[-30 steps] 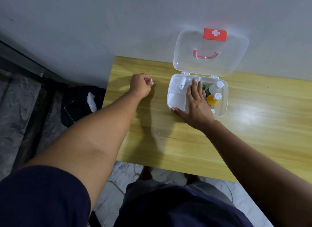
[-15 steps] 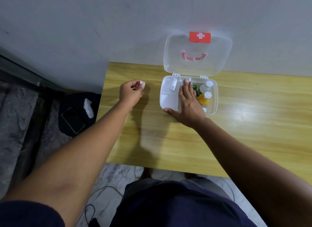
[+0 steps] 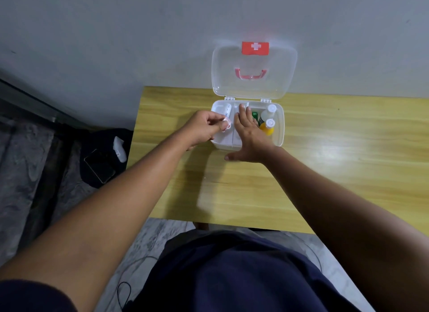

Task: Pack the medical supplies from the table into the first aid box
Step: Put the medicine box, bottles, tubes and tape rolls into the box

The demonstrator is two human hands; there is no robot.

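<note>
Box (image 3: 281, 130) of translucent white plastic sits on the table (image 3: 325, 172) against the wall, lid (image 3: 254, 84) upright with a red cross tab. Left hand (image 3: 204, 128) pinches a small white-and-pink item (image 3: 226, 124) over its left compartment; right hand (image 3: 249, 137) rests flat, fingers spread, on the box

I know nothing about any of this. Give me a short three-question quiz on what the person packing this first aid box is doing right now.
1. True or false: the lid of the first aid box stands open.
2. Which hand pinches a small white item over the box's left compartment? A) left hand B) right hand
3. Fill in: beside the white bottle lies a bottle filled with ____ liquid.

Key: 1 true; 2 A; 3 orange.
</note>
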